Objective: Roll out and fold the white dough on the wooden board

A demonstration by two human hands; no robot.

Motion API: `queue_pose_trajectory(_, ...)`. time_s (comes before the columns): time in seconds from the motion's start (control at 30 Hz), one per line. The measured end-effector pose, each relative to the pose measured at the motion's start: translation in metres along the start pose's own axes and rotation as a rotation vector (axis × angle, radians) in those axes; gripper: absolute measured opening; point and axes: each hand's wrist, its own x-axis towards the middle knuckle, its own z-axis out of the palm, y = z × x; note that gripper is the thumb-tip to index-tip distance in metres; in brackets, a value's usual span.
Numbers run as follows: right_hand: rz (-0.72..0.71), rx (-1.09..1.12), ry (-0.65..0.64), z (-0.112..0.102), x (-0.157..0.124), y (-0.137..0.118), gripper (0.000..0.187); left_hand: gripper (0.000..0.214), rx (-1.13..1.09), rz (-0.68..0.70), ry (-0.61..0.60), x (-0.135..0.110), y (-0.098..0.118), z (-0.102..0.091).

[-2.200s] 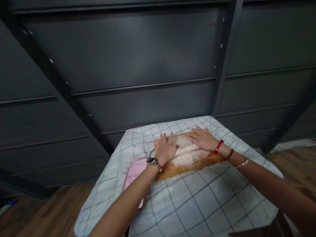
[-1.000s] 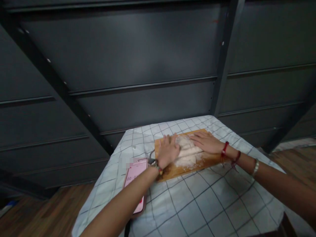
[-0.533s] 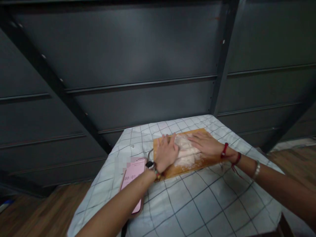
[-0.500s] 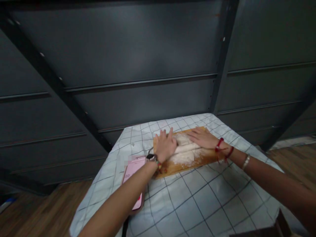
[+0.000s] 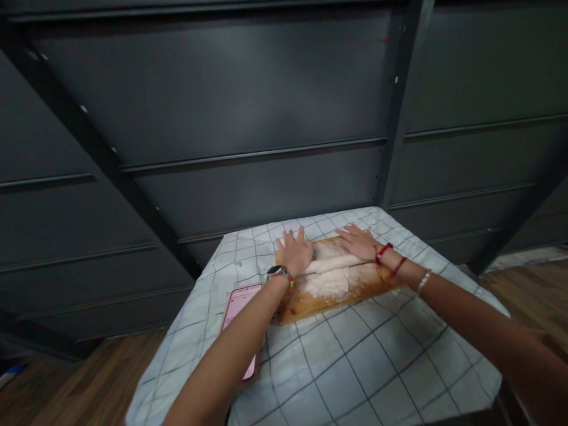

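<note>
One dough roll [image 5: 328,264], one blurred digit

Left hand [image 5: 296,254] and right hand [image 5: 358,242] lie on the roll's two ends, fingers spread wide, gripping nothing. It rests across one floured wooden board [image 5: 310,305]. One pink phone [image 5: 240,300], partly behind the left forearm, shows what looks like a 0. One watch [image 5: 276,270], two red wristbands [image 5: 385,252], one pale bracelet [image 5: 424,281].

The dough [image 5: 331,263] looks matt, board [image 5: 306,306] wooden, panels [image 5: 266,198] probably metal.
</note>
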Motion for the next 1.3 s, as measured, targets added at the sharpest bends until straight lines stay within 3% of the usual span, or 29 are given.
queue_pose_trajectory(0.03, 0.062, 0.008, 0.001, -0.002, 0.007, 0.001, 0.056, 0.038, -0.003, -0.011, 0.004, 0.008, -0.001, -0.003)
queue_pose_trajectory(0.1, 0.040, 0.007, -0.009, -0.001, 0.008, 0.005, 0.055, 0.038, -0.006, -0.009, 0.017, 0.013, -0.002, -0.006)
queue_pose_trajectory(0.23, -0.158, -0.054, 0.052, 0.010, -0.024, 0.007, 0.055, 0.041, 0.000, 0.030, 0.023, -0.014, 0.001, 0.004)
queue_pose_trajectory(0.33, -0.215, -0.080, 0.110, 0.012, -0.035, 0.001, 0.052, 0.046, 0.010, 0.087, 0.032, -0.028, 0.005, 0.010)
queue_pose_trajectory(0.53, -0.127, -0.065, 0.086, -0.012, 0.001, -0.009, 0.042, 0.038, -0.002, 0.002, 0.022, 0.005, 0.002, -0.005)
queue_pose_trajectory(0.67, -0.172, -0.076, 0.055, -0.001, -0.013, -0.004, 0.040, 0.042, -0.008, 0.019, -0.003, -0.008, -0.001, 0.004)
queue_pose_trajectory(0.77, -0.240, -0.093, 0.041, 0.012, -0.026, 0.001, 0.049, 0.049, -0.003, 0.052, -0.027, -0.022, -0.001, 0.015)
queue_pose_trajectory(0.87, -0.151, -0.065, 0.007, 0.010, -0.010, 0.000, 0.055, 0.050, -0.014, -0.005, -0.051, -0.010, -0.002, 0.014)
queue_pose_trajectory(1.0, -0.057, -0.045, 0.053, 0.000, 0.015, -0.002, 0.057, 0.041, -0.027, -0.052, -0.030, 0.012, -0.003, 0.003)
queue_pose_trajectory(1.1, -0.100, -0.066, 0.062, 0.008, 0.000, 0.001, 0.053, 0.043, -0.030, -0.044, -0.024, 0.000, -0.001, 0.005)
queue_pose_trajectory(1.2, -0.295, -0.114, 0.126, 0.015, -0.022, 0.002, 0.050, 0.051, -0.021, -0.010, -0.028, -0.014, 0.002, 0.013)
queue_pose_trajectory(1.3, -0.254, -0.090, 0.108, 0.008, -0.021, -0.001, 0.042, 0.059, -0.030, -0.066, -0.063, -0.007, 0.001, 0.014)
